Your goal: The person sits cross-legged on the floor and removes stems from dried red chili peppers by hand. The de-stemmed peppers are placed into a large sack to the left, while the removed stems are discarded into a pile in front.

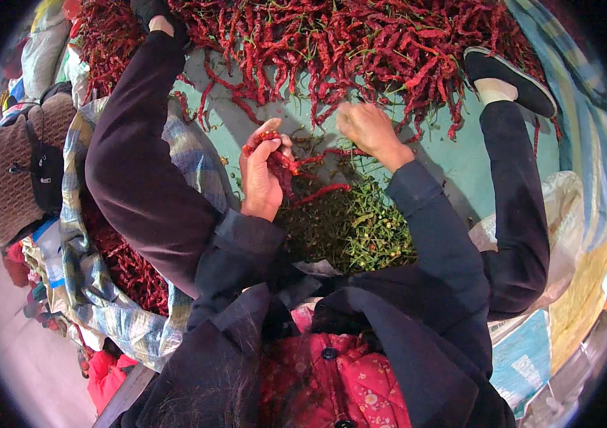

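Observation:
My left hand [261,179] grips a small bundle of dried red chilli peppers [282,166], their stem ends pointing up by the thumb. My right hand [370,131] is curled and slightly blurred at the near edge of a large heap of dried chillies [335,48]. Whether anything is between its fingers is hidden. Below the hands lies a mound of green chilli stems [381,230] beside darker plant scraps [314,230]. One loose red chilli [327,192] rests across the scraps, and another [341,152] stretches between the two hands.
My legs spread either side of the green sheet [453,160]. At left, a checked woven sack [76,267] holds more red chillies [132,278]; a brown knitted item [6,171] lies beyond it. Striped sheeting [581,117] and a translucent plastic bag [563,208] are at right.

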`<move>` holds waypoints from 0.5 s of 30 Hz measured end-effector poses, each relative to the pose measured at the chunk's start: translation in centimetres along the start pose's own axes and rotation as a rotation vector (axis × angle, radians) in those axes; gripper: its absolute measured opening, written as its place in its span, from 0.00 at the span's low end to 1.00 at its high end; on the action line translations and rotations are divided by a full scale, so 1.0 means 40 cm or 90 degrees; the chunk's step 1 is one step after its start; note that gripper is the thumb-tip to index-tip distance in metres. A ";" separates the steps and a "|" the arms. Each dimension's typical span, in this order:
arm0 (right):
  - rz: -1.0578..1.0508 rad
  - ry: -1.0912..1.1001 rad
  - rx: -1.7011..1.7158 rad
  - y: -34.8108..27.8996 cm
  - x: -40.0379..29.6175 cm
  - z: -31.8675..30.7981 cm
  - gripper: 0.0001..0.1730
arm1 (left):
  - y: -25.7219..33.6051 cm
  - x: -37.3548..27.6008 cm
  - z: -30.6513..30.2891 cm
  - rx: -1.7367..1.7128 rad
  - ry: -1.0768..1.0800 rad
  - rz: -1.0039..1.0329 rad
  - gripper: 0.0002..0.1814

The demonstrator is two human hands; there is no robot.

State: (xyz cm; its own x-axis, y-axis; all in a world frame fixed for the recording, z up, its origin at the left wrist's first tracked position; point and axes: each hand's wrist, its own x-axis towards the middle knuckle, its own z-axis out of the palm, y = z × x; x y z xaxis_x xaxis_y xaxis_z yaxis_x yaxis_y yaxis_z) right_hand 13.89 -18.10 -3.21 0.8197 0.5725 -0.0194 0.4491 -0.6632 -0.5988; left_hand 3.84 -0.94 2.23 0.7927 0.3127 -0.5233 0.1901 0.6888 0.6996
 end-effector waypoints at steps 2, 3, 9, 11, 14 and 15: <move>-0.059 0.068 -0.027 -0.032 0.017 0.015 0.05 | -0.016 0.011 -0.027 0.025 0.003 -0.034 0.09; -0.087 0.103 -0.042 -0.041 0.022 0.020 0.06 | -0.021 0.015 -0.035 0.037 0.003 -0.053 0.09; -0.070 0.073 -0.067 -0.017 0.032 0.025 0.05 | -0.047 0.011 -0.002 0.112 0.003 -0.096 0.07; -0.007 0.008 0.027 -0.029 0.021 -0.003 0.07 | -0.052 0.010 -0.004 0.142 0.003 -0.105 0.07; -0.013 0.065 0.014 -0.019 0.018 0.027 0.12 | -0.057 0.010 0.004 0.151 0.028 -0.128 0.08; -0.025 0.081 0.012 -0.028 0.022 0.037 0.13 | -0.060 0.015 0.001 0.158 0.028 -0.121 0.08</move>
State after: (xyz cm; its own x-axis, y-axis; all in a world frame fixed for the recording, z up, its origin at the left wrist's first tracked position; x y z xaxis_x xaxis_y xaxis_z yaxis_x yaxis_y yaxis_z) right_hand 13.60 -16.13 -3.74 0.8411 0.5304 0.1056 0.4754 -0.6321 -0.6119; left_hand 3.87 -2.43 0.26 0.7042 0.2255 -0.6733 0.4726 0.5588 0.6815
